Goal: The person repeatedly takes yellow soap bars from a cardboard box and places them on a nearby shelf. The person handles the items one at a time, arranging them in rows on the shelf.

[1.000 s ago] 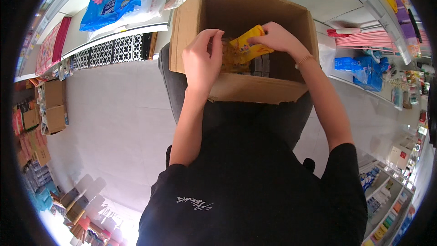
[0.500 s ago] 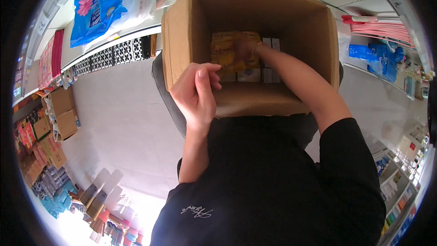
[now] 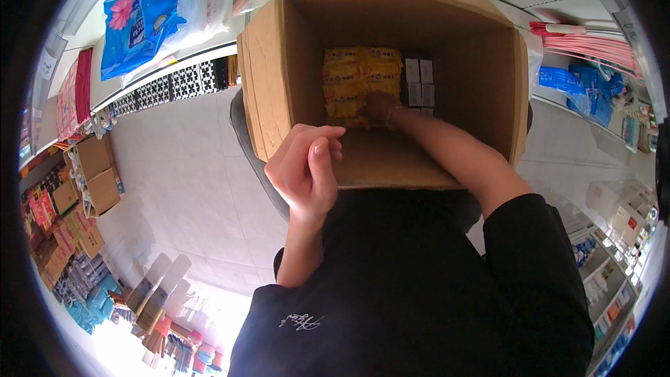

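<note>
One hand, the left (image 3: 303, 171), hangs loosely curled at the near left rim of the cardboard box (image 3: 265, 91), its fingers apart from the thumb with nothing visible between, and could bump that edge if it swung. Past the near wall, the right hand (image 3: 380, 106) is down at the near right part of the yellow packets (image 3: 342, 73), too dim to tell whether its fingers grip; hard pressing might crease them. Farther right, a sideways sweep could topple small pale boxes (image 3: 420, 71), despite room before the right wall.
</note>
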Demonstrator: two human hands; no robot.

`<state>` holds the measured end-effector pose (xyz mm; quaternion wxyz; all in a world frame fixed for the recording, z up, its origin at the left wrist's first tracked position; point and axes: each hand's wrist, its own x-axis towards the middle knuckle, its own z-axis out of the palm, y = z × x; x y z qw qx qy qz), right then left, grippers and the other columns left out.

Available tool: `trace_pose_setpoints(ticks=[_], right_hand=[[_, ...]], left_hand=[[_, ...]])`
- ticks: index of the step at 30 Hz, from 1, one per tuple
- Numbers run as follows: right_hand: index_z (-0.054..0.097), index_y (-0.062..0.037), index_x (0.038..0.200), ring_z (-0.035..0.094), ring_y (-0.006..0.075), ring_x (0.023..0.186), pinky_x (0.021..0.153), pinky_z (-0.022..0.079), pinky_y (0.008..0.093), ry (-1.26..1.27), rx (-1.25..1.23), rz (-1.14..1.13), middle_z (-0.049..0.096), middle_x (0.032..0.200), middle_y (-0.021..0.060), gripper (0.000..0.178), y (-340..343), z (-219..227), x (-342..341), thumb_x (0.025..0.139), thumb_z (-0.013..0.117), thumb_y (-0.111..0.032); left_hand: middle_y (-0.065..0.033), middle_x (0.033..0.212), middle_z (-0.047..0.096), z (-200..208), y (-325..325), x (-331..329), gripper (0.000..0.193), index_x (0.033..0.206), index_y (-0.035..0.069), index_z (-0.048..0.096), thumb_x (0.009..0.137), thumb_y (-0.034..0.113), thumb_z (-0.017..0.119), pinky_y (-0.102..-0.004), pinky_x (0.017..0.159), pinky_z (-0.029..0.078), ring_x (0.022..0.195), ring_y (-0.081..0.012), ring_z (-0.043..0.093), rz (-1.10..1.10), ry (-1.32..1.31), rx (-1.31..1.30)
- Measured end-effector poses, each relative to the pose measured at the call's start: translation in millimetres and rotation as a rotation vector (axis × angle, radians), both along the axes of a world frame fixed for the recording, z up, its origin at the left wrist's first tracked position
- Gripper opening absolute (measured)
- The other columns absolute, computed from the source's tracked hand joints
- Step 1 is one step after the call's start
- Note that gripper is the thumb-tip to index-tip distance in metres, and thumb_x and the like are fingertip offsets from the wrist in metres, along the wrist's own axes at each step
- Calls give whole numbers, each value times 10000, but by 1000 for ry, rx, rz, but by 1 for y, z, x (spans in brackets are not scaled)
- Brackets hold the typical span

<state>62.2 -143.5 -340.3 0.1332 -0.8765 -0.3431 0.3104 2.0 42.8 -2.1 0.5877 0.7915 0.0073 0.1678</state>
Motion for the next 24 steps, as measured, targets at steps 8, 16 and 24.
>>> trace_pose_setpoints(ticks=[8,16,24], right_hand=[[751,-183,1052,702,327,890,820,557,444,187,-292,274,730,907,126,355,24,24,14,788,702,-415],[744,-157,955,689,352,854,795,533,458,178,18,348,732,930,118,241,-5,-50,2,869,624,-348],[763,-95,1004,712,319,950,847,551,439,207,-280,5,739,1005,158,337,25,38,7,829,657,-363]], left_hand=[[-101,696,635,-1,-1,-1,235,858,-58,700,990,73,557,-222,507,448,568,-123,604,-2,-19,5],[-102,695,640,1,-5,2,208,851,-64,697,977,29,560,-223,508,448,564,-124,599,-7,-21,24],[-96,684,629,3,-8,3,175,849,-60,697,951,-36,557,-226,506,439,564,-120,593,12,-1,53]])
